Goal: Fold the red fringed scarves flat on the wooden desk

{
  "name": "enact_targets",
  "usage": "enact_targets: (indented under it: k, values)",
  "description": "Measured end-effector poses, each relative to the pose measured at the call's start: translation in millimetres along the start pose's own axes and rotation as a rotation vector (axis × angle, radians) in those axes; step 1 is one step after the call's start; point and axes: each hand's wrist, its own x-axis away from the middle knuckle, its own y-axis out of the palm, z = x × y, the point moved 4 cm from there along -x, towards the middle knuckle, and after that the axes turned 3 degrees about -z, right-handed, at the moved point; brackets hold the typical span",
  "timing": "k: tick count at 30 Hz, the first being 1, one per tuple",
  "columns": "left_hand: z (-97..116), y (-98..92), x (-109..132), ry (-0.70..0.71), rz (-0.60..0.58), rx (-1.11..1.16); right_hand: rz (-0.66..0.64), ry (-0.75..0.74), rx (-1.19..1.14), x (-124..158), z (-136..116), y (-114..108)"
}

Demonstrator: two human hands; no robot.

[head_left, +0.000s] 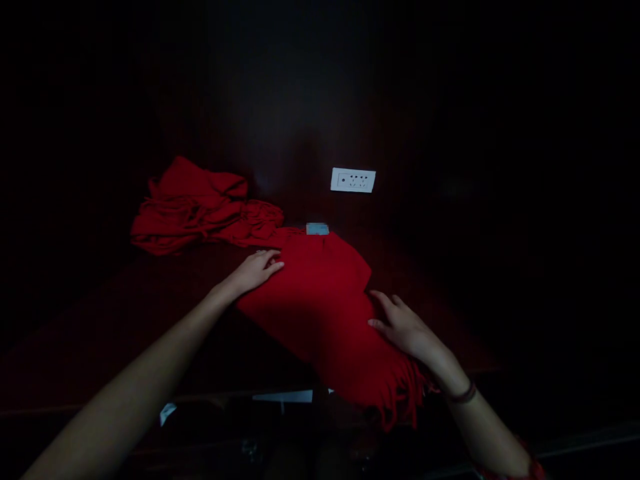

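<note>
A red fringed scarf [320,300] lies spread on the dark tabletop, its fringe hanging at the lower right by the front edge. My left hand [257,270] rests at the scarf's left side, thumb and fingers apart. At the right side my right hand [400,325] touches the cloth with its fingers stretched and apart. Some of its fingertips lie against the scarf's edge. Behind my left hand sits a crumpled heap of red fringed cloth [200,210]. It reaches toward the spread scarf; whether the two are one piece I cannot tell.
A white socket plate [353,180] is on the dark wall behind. A small pale label or card [317,229] shows at the scarf's far edge. Pale paper-like pieces [285,397] are near the table's front edge. Much of the surroundings is too dark to make out.
</note>
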Motion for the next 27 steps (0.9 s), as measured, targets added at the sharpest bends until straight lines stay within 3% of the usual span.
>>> enact_targets:
  k: [2,4,8,12,17,19,23,27]
  values:
    - [-12.1,3.0,0.1,0.029,-0.010,-0.037,0.002,-0.064,-0.099,3.9,5.1,3.5]
    - [-22.0,9.1,1.7,-0.016,-0.098,-0.061,0.022,-0.123,-0.201,6.3,13.5,-1.3]
    - [-32.0,15.1,9.7,-0.232,-0.160,-0.081,0.019,-0.012,-0.115,10.1,34.4,-14.0]
    - [-30.2,13.6,13.0,-0.234,-0.075,-0.035,0.030,0.202,0.157,10.5,31.9,-24.6]
    - [-7.2,3.2,14.6,-0.110,0.145,0.138,0.059,0.146,0.185,5.8,6.9,-24.9]
    - [7.2,6.8,22.4,-0.106,0.051,0.247,0.026,0.166,0.170,3.3,8.7,-16.4]
    - [31.7,20.2,51.2,-0.064,-0.281,0.440,0.037,0.235,0.178,-2.7,24.4,-1.9]
    - [27.2,14.6,60.0,-0.042,-0.368,0.533,0.094,0.129,0.048,-8.9,26.6,-1.2]
